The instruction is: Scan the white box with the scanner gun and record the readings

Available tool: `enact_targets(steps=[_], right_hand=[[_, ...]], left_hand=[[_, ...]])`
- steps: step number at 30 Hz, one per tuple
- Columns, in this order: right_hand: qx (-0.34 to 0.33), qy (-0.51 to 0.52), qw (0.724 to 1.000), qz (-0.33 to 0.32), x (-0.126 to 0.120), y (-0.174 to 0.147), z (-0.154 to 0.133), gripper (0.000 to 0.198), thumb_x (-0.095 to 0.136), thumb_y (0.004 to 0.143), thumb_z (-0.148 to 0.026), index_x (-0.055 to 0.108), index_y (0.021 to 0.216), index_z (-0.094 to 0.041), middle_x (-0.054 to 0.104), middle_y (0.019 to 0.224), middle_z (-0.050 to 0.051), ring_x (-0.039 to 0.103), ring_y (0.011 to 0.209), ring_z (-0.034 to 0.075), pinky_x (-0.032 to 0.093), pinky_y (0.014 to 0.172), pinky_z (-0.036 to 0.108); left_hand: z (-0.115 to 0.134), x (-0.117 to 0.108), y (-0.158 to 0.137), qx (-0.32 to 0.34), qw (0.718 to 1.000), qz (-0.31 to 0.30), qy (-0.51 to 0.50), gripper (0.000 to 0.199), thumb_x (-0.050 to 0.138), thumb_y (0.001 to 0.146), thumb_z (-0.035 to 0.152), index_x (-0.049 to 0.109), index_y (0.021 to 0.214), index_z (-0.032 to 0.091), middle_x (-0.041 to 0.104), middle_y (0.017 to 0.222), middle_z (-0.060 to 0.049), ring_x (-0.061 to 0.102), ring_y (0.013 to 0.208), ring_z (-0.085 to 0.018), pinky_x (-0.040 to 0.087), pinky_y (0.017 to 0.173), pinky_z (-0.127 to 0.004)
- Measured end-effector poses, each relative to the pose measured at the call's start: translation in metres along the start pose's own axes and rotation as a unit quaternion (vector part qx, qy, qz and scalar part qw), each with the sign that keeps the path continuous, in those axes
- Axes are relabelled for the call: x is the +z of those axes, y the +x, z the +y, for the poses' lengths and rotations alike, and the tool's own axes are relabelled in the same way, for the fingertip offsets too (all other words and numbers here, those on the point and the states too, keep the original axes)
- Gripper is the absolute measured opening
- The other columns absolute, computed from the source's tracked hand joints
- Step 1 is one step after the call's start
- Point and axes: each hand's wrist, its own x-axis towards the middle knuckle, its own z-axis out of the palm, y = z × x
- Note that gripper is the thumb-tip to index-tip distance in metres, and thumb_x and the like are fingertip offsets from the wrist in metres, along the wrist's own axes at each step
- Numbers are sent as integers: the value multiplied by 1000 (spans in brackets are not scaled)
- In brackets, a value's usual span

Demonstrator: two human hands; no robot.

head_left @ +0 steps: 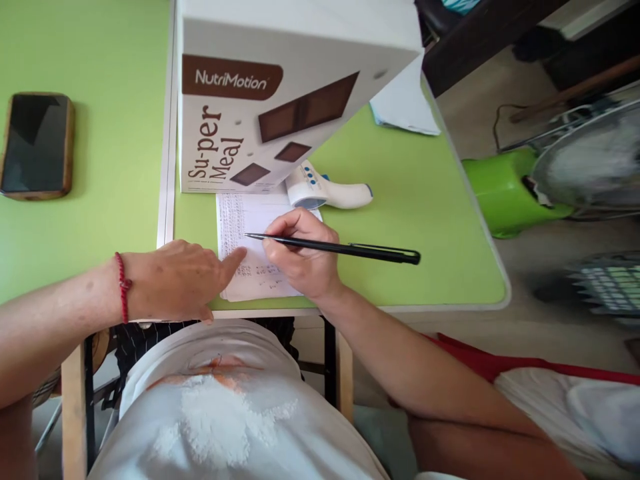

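Note:
My right hand [305, 257] grips a slim black pen [360, 249]. Its tip points left, over a small sheet of paper [250, 220] covered in rows of handwriting; whether it touches the paper I cannot tell. My left hand [180, 283] wears a red braided bracelet [123, 287] at the wrist and lies palm down at the table's front edge. One finger stretches onto the written paper, and the others are partly hidden. Just beyond the paper lies a white handheld thermometer [325, 190]. A large white NutriMotion box [225, 127] stands behind, over the paper's far end.
On the green tabletop [410, 247], a phone [37, 147] in a brown case lies at the far left. Folded white paper [407, 100] sits at the back right. Beyond the right edge are a green bin [505, 190] and a fan [590, 160] on the floor.

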Motion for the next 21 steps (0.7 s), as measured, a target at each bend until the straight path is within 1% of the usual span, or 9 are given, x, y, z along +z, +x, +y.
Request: enact_targets(steps=[3, 7, 11, 17, 21], right_hand=[[-33, -4, 999, 6, 2, -1, 1, 11, 62, 73, -22, 53, 67, -24, 56, 53, -7, 47, 47, 10, 39, 45, 24], [-56, 5, 998, -24, 1, -2, 5, 15, 61, 76, -21, 50, 66, -23, 53, 54, -7, 45, 47, 8, 38, 46, 23], [-54, 11, 998, -42, 0, -2, 5, 16, 59, 77, -20, 48, 66, -23, 52, 53, -8, 45, 47, 8, 37, 47, 23], [-35, -17, 998, -47, 1, -1, 3, 15, 58, 76, -23, 48, 65, -24, 53, 52, -7, 46, 49, 10, 38, 48, 24], [-32, -17, 998, -53, 1, -1, 2, 15, 57, 76, -23, 47, 65, -24, 54, 53, -7, 47, 49, 10, 38, 48, 24]], left_hand=[[2, -4, 1, -3, 998, -43, 35, 82, 70, 92, 36, 31, 155, 3, 69, 74, -8, 70, 71, -28, 50, 68, -33], [2, -5, 2, -5, 998, -50, 37, 86, 71, 93, 39, 27, 157, 4, 68, 74, -8, 70, 72, -29, 51, 71, -34], [2, -6, 2, -6, 998, -62, 29, 89, 72, 93, 38, 22, 159, 4, 69, 76, -7, 70, 73, -29, 51, 72, -35], [2, -7, 2, -8, 997, -62, 37, 85, 70, 94, 38, 25, 157, 4, 69, 77, -8, 70, 72, -29, 50, 67, -33], [2, -7, 3, -11, 997, -67, 38, 87, 71, 94, 39, 22, 158, 5, 69, 78, -7, 70, 72, -27, 48, 66, -31]])
